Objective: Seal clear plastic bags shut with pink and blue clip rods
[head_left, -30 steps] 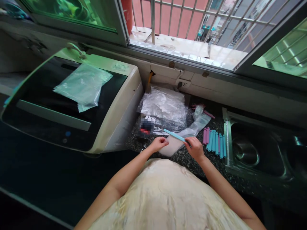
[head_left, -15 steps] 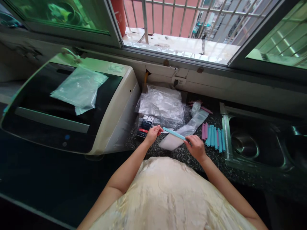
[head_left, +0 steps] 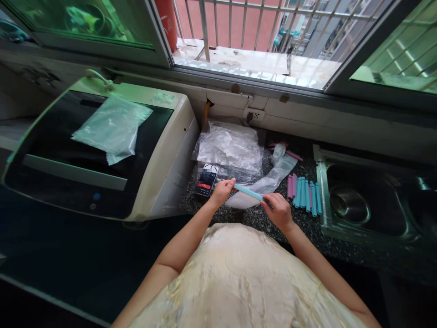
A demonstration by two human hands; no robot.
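A long blue bag sealing clip [head_left: 248, 191] stretches between my hands above the counter. The fingers of my left hand [head_left: 222, 192] pinch its left end. My right hand [head_left: 278, 210] grips the other end between thumb and fingers. Beneath the clip lies a long clear plastic bag [head_left: 269, 180], whose near part curves under it and whose far end is bunched. To the right, several blue and pink clips [head_left: 305, 196] lie side by side in a row. A phone [head_left: 206, 180] with a lit screen rests just beyond my left hand.
Flat clear plastic bags [head_left: 229, 146] are piled by the wall below a socket [head_left: 254, 115]. A metal sink [head_left: 367, 200] borders the counter on the right. On the left stands a washing machine [head_left: 167, 159] with a plastic bag [head_left: 114, 124] on its lid.
My left hand has moved a little right and now closes over the clip's left end, whose tip showed before. The near part of the plastic bag has shifted slightly. My right hand stays in place.
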